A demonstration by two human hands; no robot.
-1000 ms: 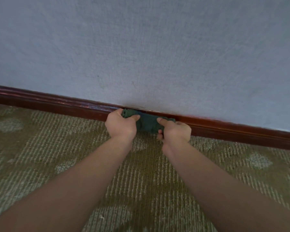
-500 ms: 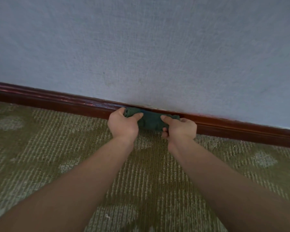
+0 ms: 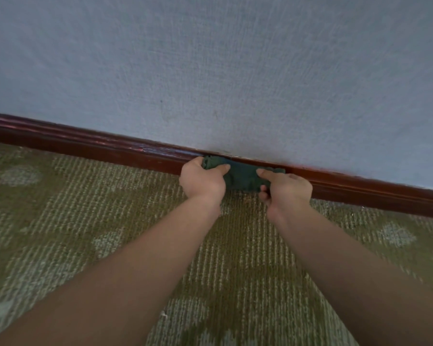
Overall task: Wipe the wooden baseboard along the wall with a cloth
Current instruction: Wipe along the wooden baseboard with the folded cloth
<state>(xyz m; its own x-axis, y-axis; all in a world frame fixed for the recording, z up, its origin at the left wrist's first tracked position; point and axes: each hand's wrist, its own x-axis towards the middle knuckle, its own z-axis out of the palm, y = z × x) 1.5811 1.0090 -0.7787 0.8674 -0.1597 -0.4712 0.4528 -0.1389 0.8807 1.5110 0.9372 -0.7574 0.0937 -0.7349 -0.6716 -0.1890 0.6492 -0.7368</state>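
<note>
Cloth (image 3: 243, 176): dark green, bunched into a short roll, pressed against the baseboard (image 3: 110, 152) right of centre. Left hand (image 3: 202, 179) grips its left end, thumb on the near face, fingers curled over the far side. Right hand (image 3: 286, 189) grips its right end, thumb on top, fingers tucked beneath. Baseboard: dark reddish-brown moulded wood, glossy, scuffed left of the cloth. Wall (image 3: 210, 71): pale blue-grey, textured. Carpet (image 3: 60, 221): olive, ribbed, with pale blotches.

The cloth (image 3: 243, 177) is dark green. It lies against the dark reddish-brown baseboard (image 3: 85, 146); above that the wall (image 3: 210, 71) is pale blue-grey, below it an olive carpet (image 3: 60, 208) with pale ribbed stripes and blotches.
</note>
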